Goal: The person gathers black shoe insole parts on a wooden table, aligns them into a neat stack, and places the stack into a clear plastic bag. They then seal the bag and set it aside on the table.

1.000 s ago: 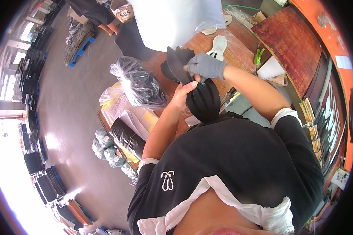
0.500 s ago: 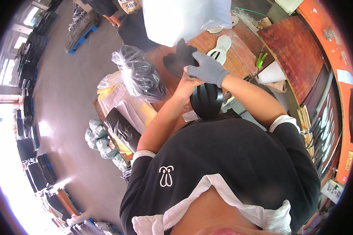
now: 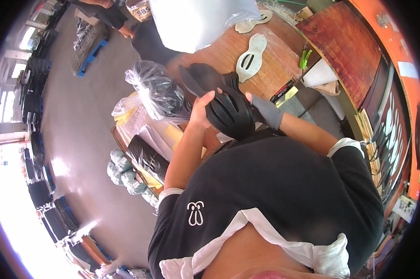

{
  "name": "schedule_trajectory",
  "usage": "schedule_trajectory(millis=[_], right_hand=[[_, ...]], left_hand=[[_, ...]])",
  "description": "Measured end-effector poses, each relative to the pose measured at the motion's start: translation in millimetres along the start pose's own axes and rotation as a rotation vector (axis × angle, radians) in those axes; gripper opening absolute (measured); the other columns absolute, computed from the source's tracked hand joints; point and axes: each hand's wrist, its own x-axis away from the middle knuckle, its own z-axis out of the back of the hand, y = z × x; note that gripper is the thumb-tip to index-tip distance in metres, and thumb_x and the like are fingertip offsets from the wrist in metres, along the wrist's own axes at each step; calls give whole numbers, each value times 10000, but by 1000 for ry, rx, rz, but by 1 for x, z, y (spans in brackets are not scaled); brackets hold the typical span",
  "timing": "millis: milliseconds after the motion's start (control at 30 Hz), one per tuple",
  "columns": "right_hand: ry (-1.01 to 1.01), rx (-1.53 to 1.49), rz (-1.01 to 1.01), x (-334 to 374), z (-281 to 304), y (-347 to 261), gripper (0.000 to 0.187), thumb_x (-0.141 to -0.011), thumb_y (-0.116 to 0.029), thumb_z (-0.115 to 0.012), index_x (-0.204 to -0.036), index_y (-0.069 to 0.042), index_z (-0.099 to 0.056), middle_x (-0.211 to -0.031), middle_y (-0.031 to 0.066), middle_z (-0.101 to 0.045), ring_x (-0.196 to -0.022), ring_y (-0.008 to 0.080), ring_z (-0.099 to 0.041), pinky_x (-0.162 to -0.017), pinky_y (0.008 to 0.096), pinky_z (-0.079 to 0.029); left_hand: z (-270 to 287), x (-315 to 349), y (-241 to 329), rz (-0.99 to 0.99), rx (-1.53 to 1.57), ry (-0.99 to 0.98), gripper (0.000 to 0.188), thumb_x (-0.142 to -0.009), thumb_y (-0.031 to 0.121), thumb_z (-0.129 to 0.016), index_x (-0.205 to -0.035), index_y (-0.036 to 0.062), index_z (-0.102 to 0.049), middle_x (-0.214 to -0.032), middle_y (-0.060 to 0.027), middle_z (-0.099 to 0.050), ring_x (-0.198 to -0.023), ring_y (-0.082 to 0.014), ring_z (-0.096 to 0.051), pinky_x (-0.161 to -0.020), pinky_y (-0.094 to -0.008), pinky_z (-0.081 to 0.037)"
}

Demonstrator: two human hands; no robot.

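A stack of black, sole-shaped pieces with long slots (image 3: 226, 114) is held in front of my chest, bent over and partly fanned. My bare left hand (image 3: 203, 108) grips its left side, with the thumb on top. On its right side is my right hand (image 3: 266, 112), in a grey glove with a bare thumb or fingertip showing; its fingers curl behind the stack and are partly hidden. Past my hands, more black material (image 3: 203, 76) rises from the pieces, blurred. A pale sole-shaped template with slots (image 3: 252, 58) lies beyond on the wooden table (image 3: 279, 44).
A clear plastic bag of dark contents (image 3: 161, 90) sits to the left, near a black-wrapped bundle (image 3: 144, 153). A large white bag (image 3: 200, 23) stands at the back. Green-handled snips (image 3: 305, 58) and a dark marker (image 3: 283, 89) lie right. Another person's hand (image 3: 125, 31) shows far left.
My hands were together at the far end of the black pieces; now they are apart, one on each side. The stack has turned and spread, uncovering more of the pale template.
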Motion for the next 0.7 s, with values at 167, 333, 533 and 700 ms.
schedule_trajectory(millis=[167,333,533,700], right_hand=[[182,304,118,15,-25,-11,648,-779,-429,-673,-1185,56,-531,-1074,157,-609,-965,222,-600,-815,313,-482],[276,486,155,23,-44,-21,697,-718,-362,-733,-1205,70,-484,-1057,152,-603,-957,197,-587,-826,308,-475],[57,375,485,25,-30,-56,486,-839,-361,-637,-1142,12,-564,-1002,61,-605,-929,127,-563,-811,282,-465],[206,10,377,16,24,-66,555,-866,-520,-568,-1156,-48,-538,-1023,71,-596,-949,169,-576,-835,301,-451]], left_hand=[[-5,-5,2,-33,-98,33,279,-844,207,-625,-1033,3,-604,-989,-170,-648,-928,-295,-631,-855,-414,-518],[-15,-9,7,-3,-19,76,250,-837,194,-645,-985,-5,-618,-950,-153,-665,-867,-253,-647,-801,-371,-524],[-38,-19,52,-130,13,62,351,-901,257,-550,-1137,-3,-558,-1021,-158,-643,-970,-303,-610,-909,-425,-481],[-60,-16,94,-400,-12,24,425,-926,314,-511,-1226,13,-530,-1198,-135,-584,-1111,-288,-542,-987,-437,-421]])
